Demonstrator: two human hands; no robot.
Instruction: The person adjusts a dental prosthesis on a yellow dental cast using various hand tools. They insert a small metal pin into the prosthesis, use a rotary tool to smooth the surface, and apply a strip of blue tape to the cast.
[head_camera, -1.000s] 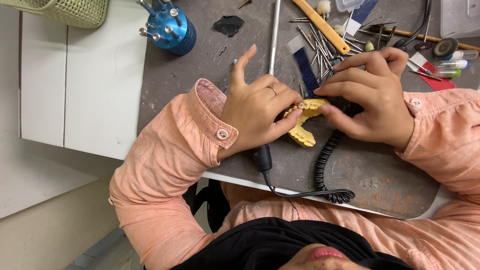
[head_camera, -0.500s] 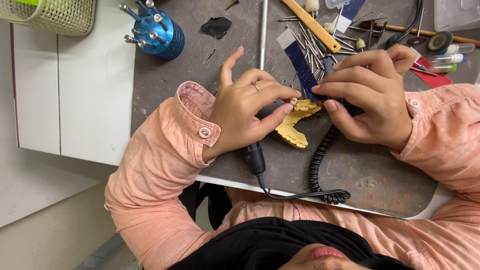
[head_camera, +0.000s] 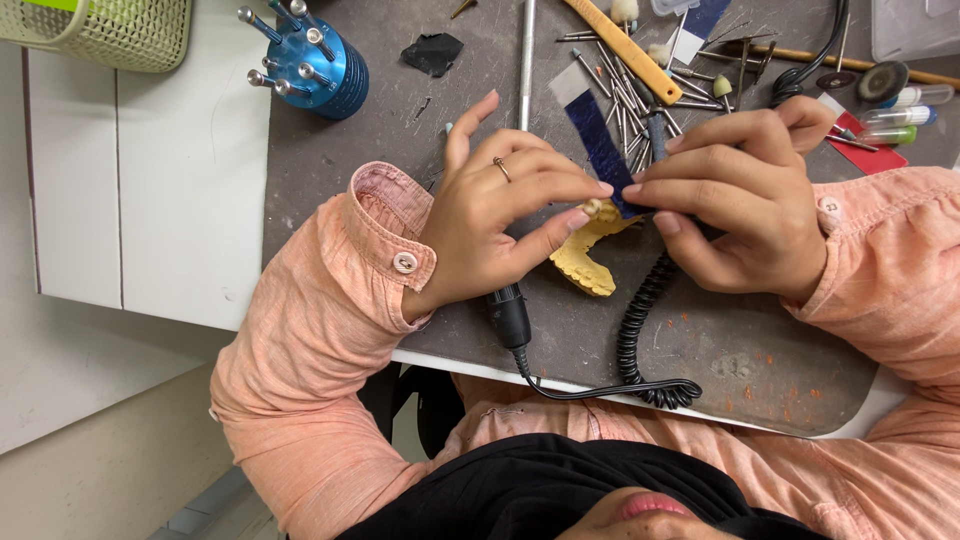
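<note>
Both hands grip one yellow dental cast (head_camera: 588, 262) above the dark counter (head_camera: 760, 350): left hand (head_camera: 500, 225), right hand (head_camera: 735, 205). One blue strip (head_camera: 598, 145), one coiled cord (head_camera: 640, 330), one blue bur stand (head_camera: 318, 62), loose metal tools (head_camera: 630, 95) around.

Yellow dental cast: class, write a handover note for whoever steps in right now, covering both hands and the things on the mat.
Left hand: pinches the yellow dental cast over the grey mat.
Right hand: fingertips hold a dark blue strip against the cast's top end.
Corded handpiece: lies on the mat under the left hand, unheld.
Done: strip and cast are together.
Left: strip not yet taken off; handpiece not picked up.
</note>
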